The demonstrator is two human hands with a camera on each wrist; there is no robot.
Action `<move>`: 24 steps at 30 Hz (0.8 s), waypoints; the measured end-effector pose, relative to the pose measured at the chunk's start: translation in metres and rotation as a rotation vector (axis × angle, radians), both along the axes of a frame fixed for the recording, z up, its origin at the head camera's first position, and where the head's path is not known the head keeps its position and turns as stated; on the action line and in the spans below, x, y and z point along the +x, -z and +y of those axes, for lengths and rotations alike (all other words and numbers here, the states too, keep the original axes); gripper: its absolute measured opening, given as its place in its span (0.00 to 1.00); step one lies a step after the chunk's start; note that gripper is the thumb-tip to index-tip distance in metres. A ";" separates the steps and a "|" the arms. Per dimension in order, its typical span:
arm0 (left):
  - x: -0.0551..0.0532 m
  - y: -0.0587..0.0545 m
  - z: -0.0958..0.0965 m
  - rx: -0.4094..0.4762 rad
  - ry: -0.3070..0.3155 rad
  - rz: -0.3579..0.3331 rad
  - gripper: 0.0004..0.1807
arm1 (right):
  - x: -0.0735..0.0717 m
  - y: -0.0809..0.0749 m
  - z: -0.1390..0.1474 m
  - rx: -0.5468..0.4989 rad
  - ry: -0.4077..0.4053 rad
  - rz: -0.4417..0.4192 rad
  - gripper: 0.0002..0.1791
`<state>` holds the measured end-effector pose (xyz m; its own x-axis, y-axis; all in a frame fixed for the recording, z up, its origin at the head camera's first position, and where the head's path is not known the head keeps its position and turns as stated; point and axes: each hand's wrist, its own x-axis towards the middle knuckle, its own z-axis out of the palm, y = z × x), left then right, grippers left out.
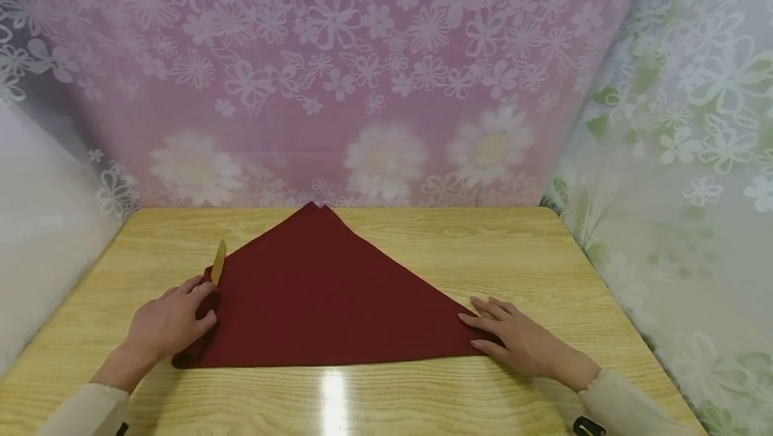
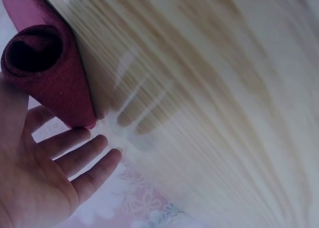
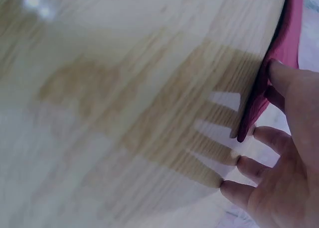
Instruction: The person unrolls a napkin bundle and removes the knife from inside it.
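Across a glossy, pale wood-grain table (image 1: 453, 396) lay a dark red, matte fabric cloth (image 1: 338, 302), flat and roughly triangular, its left end wound into a compact roll (image 1: 190, 354). The left hand (image 1: 166, 318) held this roll, thumb and fingers bent about it; a slim, tan, pointed strip (image 1: 219, 263) of uncertain material stood out near the roll's far end. The right hand (image 1: 525, 342) rested lightly at the right-hand corner, fingers spread and relaxed, gripping nothing. Handling, as judged by eye: the cloth was probably light, soft and pliable — unlikely to break, but apt to crease, slide or loosen at the winding. The soundest hold appeared to be along the roll's length, with gentle pressure on the opposite corner. Orientation: the long axis ran left to right, along the nearly straight near edge; the apex — split into two small tips — pointed toward the far side. The roll lay crosswise, its hollow spiral end facing nearward.
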<state>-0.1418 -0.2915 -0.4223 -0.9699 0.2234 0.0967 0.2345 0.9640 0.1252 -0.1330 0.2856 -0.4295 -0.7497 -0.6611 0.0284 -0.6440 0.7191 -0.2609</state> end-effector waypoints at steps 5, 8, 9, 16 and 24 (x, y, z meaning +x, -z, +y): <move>0.002 0.000 -0.007 -0.024 0.035 0.046 0.23 | -0.002 -0.003 -0.002 0.056 0.008 0.007 0.26; 0.004 -0.001 -0.010 -0.045 0.056 0.082 0.22 | -0.003 -0.005 -0.002 0.073 0.010 -0.009 0.27; 0.005 -0.001 -0.010 -0.056 0.063 0.094 0.22 | -0.003 -0.005 -0.002 0.075 0.008 -0.013 0.27; 0.013 -0.004 0.004 -0.142 0.089 0.193 0.20 | -0.005 -0.006 -0.001 0.061 0.000 -0.073 0.27; 0.018 0.000 0.009 -0.156 0.046 0.175 0.21 | -0.005 -0.007 -0.002 0.002 -0.012 -0.110 0.27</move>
